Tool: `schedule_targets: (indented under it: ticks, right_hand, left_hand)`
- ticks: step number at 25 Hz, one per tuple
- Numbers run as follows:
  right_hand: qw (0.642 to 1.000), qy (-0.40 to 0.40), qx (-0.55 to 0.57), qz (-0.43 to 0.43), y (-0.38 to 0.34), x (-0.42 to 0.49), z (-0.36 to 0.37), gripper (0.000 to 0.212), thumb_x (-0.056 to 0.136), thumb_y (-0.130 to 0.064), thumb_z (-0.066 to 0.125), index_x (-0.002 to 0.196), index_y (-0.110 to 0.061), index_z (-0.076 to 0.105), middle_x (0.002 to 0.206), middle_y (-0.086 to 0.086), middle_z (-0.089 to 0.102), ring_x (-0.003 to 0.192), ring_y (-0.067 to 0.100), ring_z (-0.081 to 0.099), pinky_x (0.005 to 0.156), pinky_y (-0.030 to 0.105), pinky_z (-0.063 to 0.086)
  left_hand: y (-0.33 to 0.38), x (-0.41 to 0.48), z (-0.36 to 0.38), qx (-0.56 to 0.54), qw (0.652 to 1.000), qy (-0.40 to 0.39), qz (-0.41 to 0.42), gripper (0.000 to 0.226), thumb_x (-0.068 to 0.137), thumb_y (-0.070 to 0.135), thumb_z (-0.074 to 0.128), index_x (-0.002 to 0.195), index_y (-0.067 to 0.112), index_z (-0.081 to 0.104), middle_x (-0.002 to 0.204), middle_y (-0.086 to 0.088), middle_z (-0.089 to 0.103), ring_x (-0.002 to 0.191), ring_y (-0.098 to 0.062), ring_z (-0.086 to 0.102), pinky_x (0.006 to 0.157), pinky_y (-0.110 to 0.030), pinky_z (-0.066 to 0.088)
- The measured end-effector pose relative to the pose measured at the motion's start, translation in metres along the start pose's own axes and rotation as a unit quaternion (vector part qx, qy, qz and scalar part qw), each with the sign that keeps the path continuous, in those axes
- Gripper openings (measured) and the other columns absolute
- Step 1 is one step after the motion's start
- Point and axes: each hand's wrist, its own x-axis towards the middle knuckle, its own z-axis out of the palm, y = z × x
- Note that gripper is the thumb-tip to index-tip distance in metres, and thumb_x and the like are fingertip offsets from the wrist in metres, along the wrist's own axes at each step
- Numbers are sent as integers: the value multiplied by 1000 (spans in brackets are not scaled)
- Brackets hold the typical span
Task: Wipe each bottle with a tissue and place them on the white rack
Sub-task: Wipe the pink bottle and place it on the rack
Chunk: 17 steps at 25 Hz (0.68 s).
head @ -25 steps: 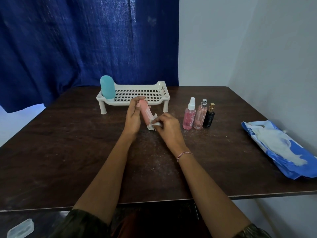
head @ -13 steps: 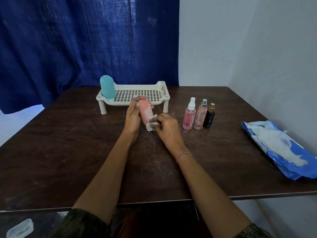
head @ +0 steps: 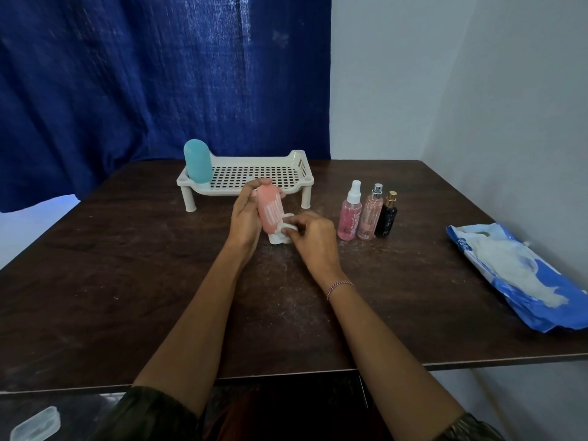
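My left hand point(head: 246, 214) grips a pink bottle point(head: 269, 208), held upside down with its white cap near the table. My right hand point(head: 313, 238) pinches a white tissue point(head: 283, 229) against the bottle's lower end and cap. Just behind them stands the white rack point(head: 254, 176) on short legs, with a teal bottle point(head: 197, 160) upright in its left corner. To the right of my hands a pink spray bottle point(head: 350, 216), a pale pink spray bottle point(head: 370, 214) and a black bottle with a gold cap point(head: 386, 216) stand in a row on the table.
A blue tissue pack point(head: 521, 278) lies open near the right edge of the dark wooden table point(head: 127, 281). A blue curtain hangs behind the table and a white wall runs along the right. A clear plastic lid point(head: 35, 426) shows at the bottom left.
The pink bottle has turned more upright in my left hand. My right hand with the tissue stays at the cap end, shifted slightly along the bottle.
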Motion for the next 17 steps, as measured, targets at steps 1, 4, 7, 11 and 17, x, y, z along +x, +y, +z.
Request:
schedule_targets:
  ticks: [1,4,7,11,17]
  right_hand:
    - [1000,3,15,-10,-3,-1,0,22,74,-8,75,96,-7,72,94,7,69,83,16,63,79,27,51]
    - [998,-22,29,-58,-10,-5,1,18,75,-8,74,92,-4,72,91,6,67,79,15,62,76,25,51]
    - [998,-21,17,-63,-10,-3,3,16,77,-8,72,92,-3,72,91,6,67,78,16,62,76,28,53]
    - [999,3,31,-15,-3,-1,2,18,77,-7,72,96,-5,72,93,8,67,81,16,62,79,27,51]
    - [998,-4,36,-55,-7,-3,2,15,78,-8,72,92,-5,72,89,5,66,77,9,58,75,20,49]
  left_hand:
    - [0,0,0,-9,1000,0,-3,38,103,8,20,108,22,55,116,-11,60,117,-27,57,98,-41,47]
    - [1,1,0,-32,999,-6,-11,39,102,7,19,109,21,55,123,-15,56,116,-27,57,96,-41,49]
    - [0,1,0,-43,999,-11,-15,37,103,10,19,109,21,55,118,-10,58,117,-28,57,97,-42,48]
    - [-1,1,1,-38,999,-15,-12,37,103,10,20,107,23,54,118,-7,57,119,-27,55,99,-45,47]
    - [-4,2,2,-11,1000,-19,-10,39,103,10,21,107,27,56,125,-10,53,120,-26,53,103,-48,43]
